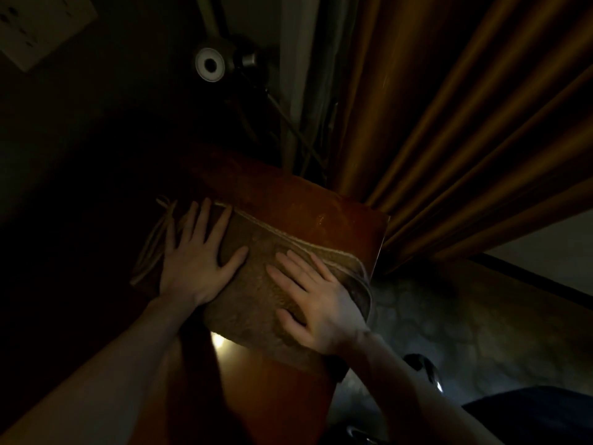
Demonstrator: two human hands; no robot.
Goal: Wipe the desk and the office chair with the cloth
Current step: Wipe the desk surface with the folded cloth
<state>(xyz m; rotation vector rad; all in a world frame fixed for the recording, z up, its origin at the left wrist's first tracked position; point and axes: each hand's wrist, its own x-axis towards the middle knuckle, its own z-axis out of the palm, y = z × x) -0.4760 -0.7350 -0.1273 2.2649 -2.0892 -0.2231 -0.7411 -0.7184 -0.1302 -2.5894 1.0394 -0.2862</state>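
A brownish cloth point(256, 284) with a pale hem lies spread over the far end of a reddish-brown wooden desk point(308, 213). My left hand point(199, 258) presses flat on the cloth's left part, fingers straight and spread. My right hand point(314, 297) lies flat on its right part, fingers pointing up-left. The cloth's right edge hangs over the desk's side. The room is dim. A dark rounded shape with a metal part point(423, 370) at lower right may belong to the office chair; I cannot tell.
Golden-brown curtains point(433, 123) hang just beyond the desk's far right corner. A lamp or stand with a round white part point(210, 64) rises behind the desk, with thin cables beside it. A wall socket plate point(38, 27) is at top left. Patterned carpet point(465, 322) lies to the right.
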